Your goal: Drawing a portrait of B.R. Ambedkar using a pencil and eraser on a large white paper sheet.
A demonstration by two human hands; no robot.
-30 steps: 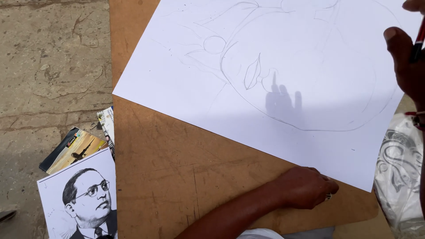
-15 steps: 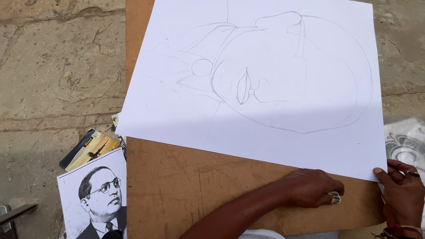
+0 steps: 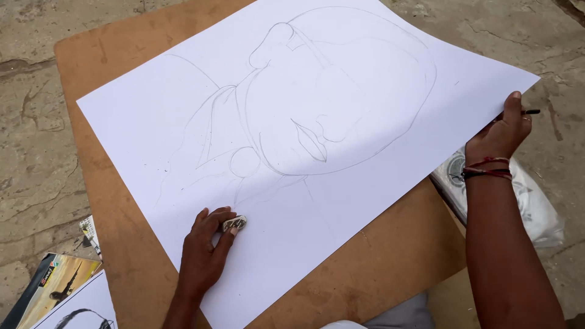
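On the brown board point(image 3: 390, 256), left hand point(image 3: 204, 256) pins an eraser point(image 3: 234, 223) to the sketch sheet point(image 3: 183, 109) while right hand point(image 3: 499, 135) grips its right corner — repositioning underway; squaring the sheet likely follows.

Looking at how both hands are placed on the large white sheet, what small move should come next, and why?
Probably lower the raised corner flat. The right hand, which also holds a dark pencil, lifts one corner of the large white paper sheet with the faint pencil portrait off the brown wooden board, while the left hand presses a small grey eraser onto it.
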